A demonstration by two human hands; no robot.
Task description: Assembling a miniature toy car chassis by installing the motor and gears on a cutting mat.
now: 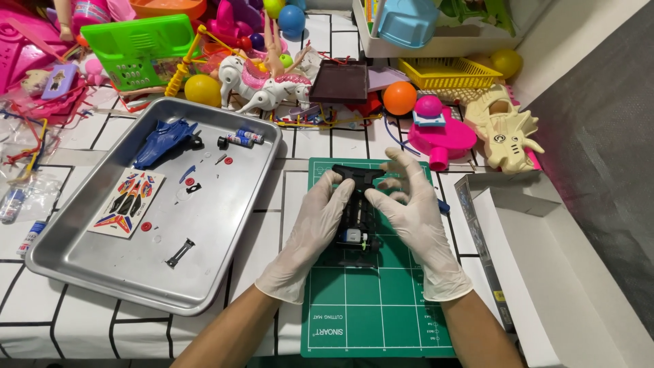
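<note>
While both gloved hands meet over the green cutting mat (381,320), they hold a black toy car frame (357,225) between them, just above the mat's upper half. The left hand (320,221) lies along the frame's left side, fingers curled against it and fingertips near its front end. The right hand (412,211) flanks the right side, thumb pressed toward the frame and the other fingers half spread and lifted, so it grips with thumb and palm edge rather than a full fist. A small white and green part shows at the frame's rear end.

To the left of the mat, a metal tray (102,266) sits on the white bench (61,327) with black grid lines. In the tray lie a blue car body (163,140), a sticker sheet (129,202), 2 small batteries (244,138), a black strip-shaped part (180,252) and a few tiny red and blue pieces.

To the right of the mat stands an open white cardboard box (545,272). Along the far side of the bench, toys crowd together: a white and pink elephant (266,85), an orange ball (399,97), a yellow ball (202,90), a yellow basket (448,73), a green basket (139,48) and a cream dinosaur head (507,133).
</note>
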